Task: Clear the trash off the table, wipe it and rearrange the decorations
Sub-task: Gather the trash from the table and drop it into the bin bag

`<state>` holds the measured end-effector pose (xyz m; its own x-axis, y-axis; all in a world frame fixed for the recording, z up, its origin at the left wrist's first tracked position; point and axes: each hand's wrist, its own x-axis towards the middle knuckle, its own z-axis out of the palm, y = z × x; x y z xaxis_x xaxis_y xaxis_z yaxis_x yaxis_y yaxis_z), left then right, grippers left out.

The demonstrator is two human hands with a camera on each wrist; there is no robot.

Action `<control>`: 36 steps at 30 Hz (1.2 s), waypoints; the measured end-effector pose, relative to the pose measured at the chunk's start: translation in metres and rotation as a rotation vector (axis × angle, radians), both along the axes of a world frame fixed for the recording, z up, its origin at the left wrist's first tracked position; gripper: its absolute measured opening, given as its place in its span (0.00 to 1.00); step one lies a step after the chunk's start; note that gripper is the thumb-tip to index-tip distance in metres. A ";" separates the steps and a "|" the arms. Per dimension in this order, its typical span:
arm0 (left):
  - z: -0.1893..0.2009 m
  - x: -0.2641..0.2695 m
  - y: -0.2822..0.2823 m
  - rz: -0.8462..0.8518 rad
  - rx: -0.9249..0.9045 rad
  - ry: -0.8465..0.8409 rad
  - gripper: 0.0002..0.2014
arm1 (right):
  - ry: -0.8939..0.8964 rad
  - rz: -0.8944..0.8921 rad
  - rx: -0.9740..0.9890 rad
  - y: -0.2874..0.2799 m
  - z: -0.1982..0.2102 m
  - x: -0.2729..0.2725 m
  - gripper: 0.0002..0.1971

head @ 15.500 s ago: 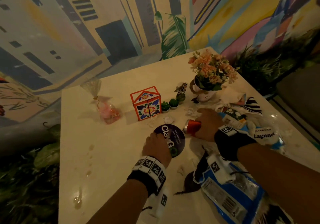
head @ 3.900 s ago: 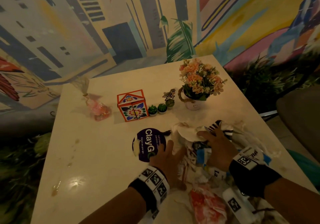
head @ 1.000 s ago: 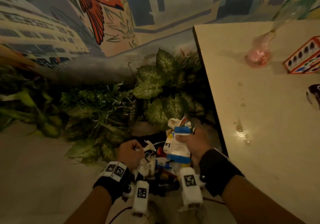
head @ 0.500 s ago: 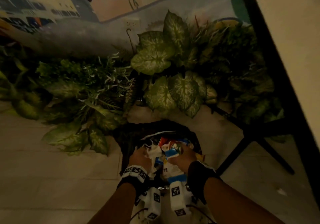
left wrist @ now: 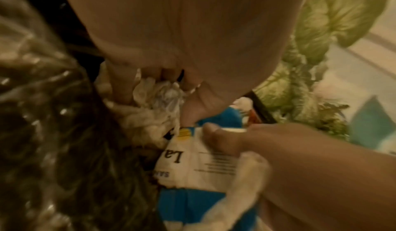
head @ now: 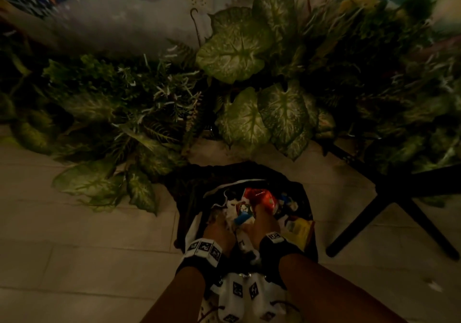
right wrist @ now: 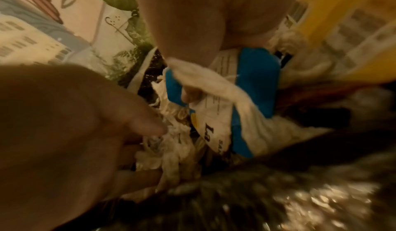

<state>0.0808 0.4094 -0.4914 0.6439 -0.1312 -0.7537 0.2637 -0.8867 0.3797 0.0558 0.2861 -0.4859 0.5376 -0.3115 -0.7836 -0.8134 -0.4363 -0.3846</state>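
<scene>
Together both hands [head: 219, 233] [head: 259, 223] clutch crumpled wrappers [left wrist: 193, 163] inside black bag [head: 189, 198].

Café-like interior; painted mural wall [head: 104, 23]; leafy plants [head: 239, 48]; tiled floor [head: 74, 260]

Leafy plants [head: 249, 78] along tiled floor [head: 74, 260]

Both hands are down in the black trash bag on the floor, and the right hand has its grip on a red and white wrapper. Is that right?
Not quite. The wrapper in the right hand is blue and white, not red and white; the right wrist view shows it, with the thumb across it. The rest holds: both hands, the left hand too, are down in the black trash bag on the floor.
</scene>
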 end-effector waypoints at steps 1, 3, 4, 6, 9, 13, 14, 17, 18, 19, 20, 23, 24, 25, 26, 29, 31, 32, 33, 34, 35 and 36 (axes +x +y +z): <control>0.005 0.001 0.000 -0.016 -0.003 -0.007 0.31 | 0.000 0.021 -0.002 0.001 -0.003 0.003 0.26; 0.006 0.001 0.001 -0.053 -0.033 -0.005 0.28 | -0.001 0.038 0.003 0.004 -0.005 0.008 0.24; 0.005 0.002 0.000 -0.043 -0.046 0.026 0.29 | 0.001 0.036 0.003 0.005 -0.005 0.009 0.24; 0.013 0.002 0.001 -0.002 -0.075 0.064 0.29 | 0.005 0.032 0.003 0.002 0.002 0.008 0.24; 0.026 0.000 0.005 -0.004 -0.103 0.048 0.37 | 0.012 -0.018 0.021 -0.008 0.025 0.003 0.20; 0.083 -0.005 0.007 -0.027 -0.055 -0.008 0.33 | -0.047 -0.159 0.040 -0.021 0.075 -0.013 0.14; 0.104 -0.005 0.008 -0.005 -0.025 -0.002 0.31 | -0.051 -0.178 0.045 -0.022 0.090 -0.017 0.11; 0.151 -0.002 0.014 0.074 0.020 0.031 0.30 | -0.048 -0.192 0.060 -0.024 0.139 -0.028 0.08; 0.166 0.000 0.017 0.086 0.027 0.015 0.26 | -0.042 -0.197 0.079 -0.023 0.159 -0.031 0.08; 0.182 0.004 0.020 0.084 0.026 -0.005 0.19 | -0.053 -0.212 0.100 -0.023 0.179 -0.033 0.07; 0.203 0.008 0.020 0.094 0.017 -0.040 0.13 | -0.054 -0.230 0.127 -0.019 0.202 -0.036 0.07; 0.260 0.021 0.016 0.157 -0.084 -0.145 0.07 | -0.115 -0.220 0.238 -0.012 0.272 -0.041 0.11; 0.281 0.026 0.010 0.174 -0.135 -0.162 0.08 | -0.148 -0.189 0.272 -0.013 0.300 -0.042 0.12; 0.303 0.032 0.001 0.194 -0.185 -0.181 0.07 | -0.193 -0.156 0.296 -0.017 0.330 -0.044 0.13; 0.329 0.037 -0.010 0.208 -0.230 -0.192 0.05 | -0.251 -0.106 0.328 -0.024 0.356 -0.046 0.14; 0.397 0.052 -0.047 0.190 -0.374 -0.255 0.04 | -0.379 0.061 0.347 -0.060 0.431 -0.061 0.08; 0.439 0.057 -0.079 0.143 -0.460 -0.342 0.06 | -0.442 0.095 0.323 -0.092 0.463 -0.078 0.11; 0.458 0.055 -0.097 0.121 -0.503 -0.371 0.08 | -0.471 0.102 0.305 -0.110 0.476 -0.089 0.12; 0.474 0.052 -0.117 0.098 -0.541 -0.389 0.09 | -0.492 0.108 0.281 -0.132 0.487 -0.101 0.11; 0.487 0.047 -0.137 0.069 -0.576 -0.396 0.09 | -0.515 0.103 0.262 -0.154 0.496 -0.115 0.10; 0.497 0.041 -0.157 0.043 -0.614 -0.404 0.08 | -0.537 0.096 0.246 -0.177 0.505 -0.128 0.09; 0.506 0.033 -0.178 0.013 -0.634 -0.415 0.08 | -0.540 0.092 0.224 -0.201 0.511 -0.142 0.08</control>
